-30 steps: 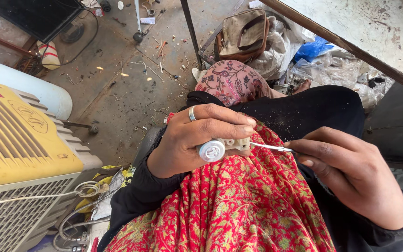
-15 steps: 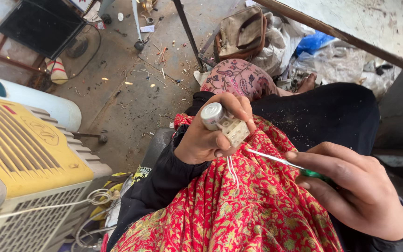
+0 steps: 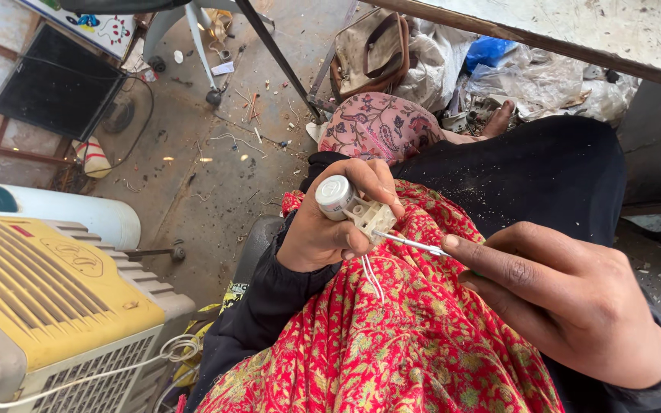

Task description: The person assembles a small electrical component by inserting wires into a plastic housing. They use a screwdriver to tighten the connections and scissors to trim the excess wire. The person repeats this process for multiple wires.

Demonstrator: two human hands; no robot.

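Left hand: the left hand (image 3: 329, 229) is raised over the lap, its fingers (image 3: 376, 180) wrapped tight around a small white switch part (image 3: 355, 206) with a round knob at one end and a square block at the other.
Switch part: it sits in the left palm above the red patterned cloth (image 3: 392, 344); thin white wires (image 3: 372, 277) hang from its underside.
Right hand: the right hand (image 3: 568, 294) pinches a slim screwdriver (image 3: 413, 243), fingers closed on its handle end, which is mostly hidden.
Screwdriver tip: it meets the square block of the switch part.
Surroundings: a yellow and grey cooler (image 3: 47, 306) stands at the left, a brown bag (image 3: 369, 50) lies on the dusty floor (image 3: 216, 183), and the counter (image 3: 613, 30) edge crosses the upper right.
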